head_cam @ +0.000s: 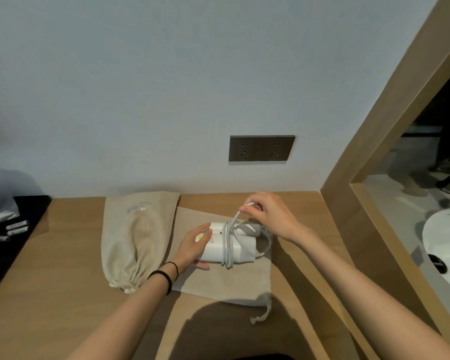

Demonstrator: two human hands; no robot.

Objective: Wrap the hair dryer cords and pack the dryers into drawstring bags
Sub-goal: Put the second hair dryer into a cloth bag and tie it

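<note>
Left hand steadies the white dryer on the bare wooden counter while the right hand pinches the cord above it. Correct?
No: the head view shows the white dryer lying on a flat beige drawstring bag, not bare counter. The left hand steadies it while the right hand pinches the cord above it.

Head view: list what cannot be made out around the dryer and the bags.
All in the head view:
- Plug on the cord: mostly hidden by the right hand pinching it.
- Label on the dryer: partly covered by the left hand.
- Contents of the filled bag: hidden by cloth; its print is blurred.
</note>
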